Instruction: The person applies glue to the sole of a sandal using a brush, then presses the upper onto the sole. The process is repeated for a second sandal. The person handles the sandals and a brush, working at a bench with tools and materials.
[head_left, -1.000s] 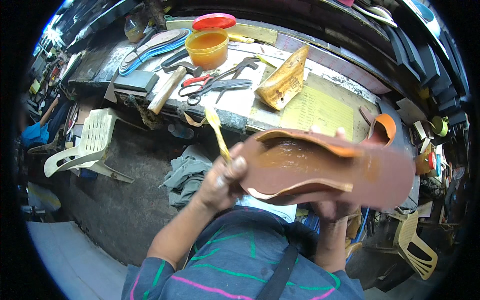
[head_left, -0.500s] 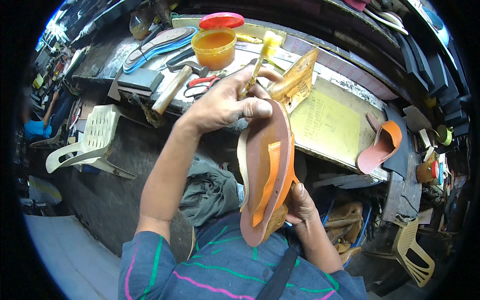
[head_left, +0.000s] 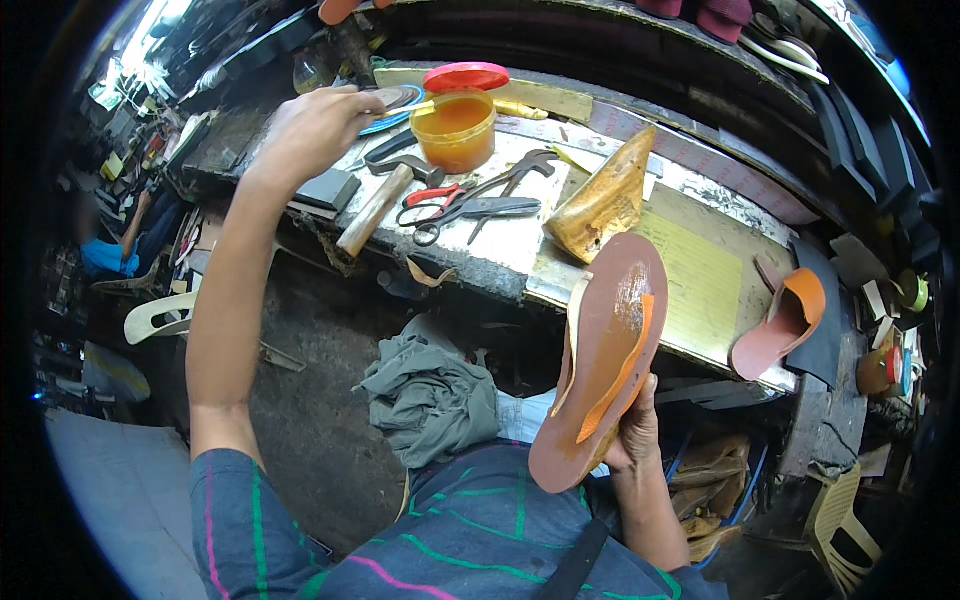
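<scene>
My left hand (head_left: 315, 132) is stretched out over the bench, fingers closed round a glue brush (head_left: 410, 109). The brush points at a tub of amber glue (head_left: 458, 155) and reaches its rim; whether its bristles touch the glue I cannot tell. My right hand (head_left: 637, 430) holds a shoe sole (head_left: 590, 390) from underneath, tilted above my lap. The brown sole has an orange leather strip along one side and a pale strip along the other. A wet shine shows on its upper middle. Something wooden, partly hidden, shows beneath it.
On the bench lie pincers (head_left: 515, 172), scissors (head_left: 440, 215), a hammer (head_left: 380, 205), a wooden block (head_left: 610, 200) and a yellow sheet (head_left: 695, 265). An orange sandal (head_left: 785, 325) sits right. Green cloth (head_left: 430, 400) is bunched by my lap. Another person (head_left: 110, 245) is far left.
My left hand has left the sole's top end and swung left with the brush to the glue tub. My right hand has moved the sole rightward. The wooden block now stands on the bench in full view.
</scene>
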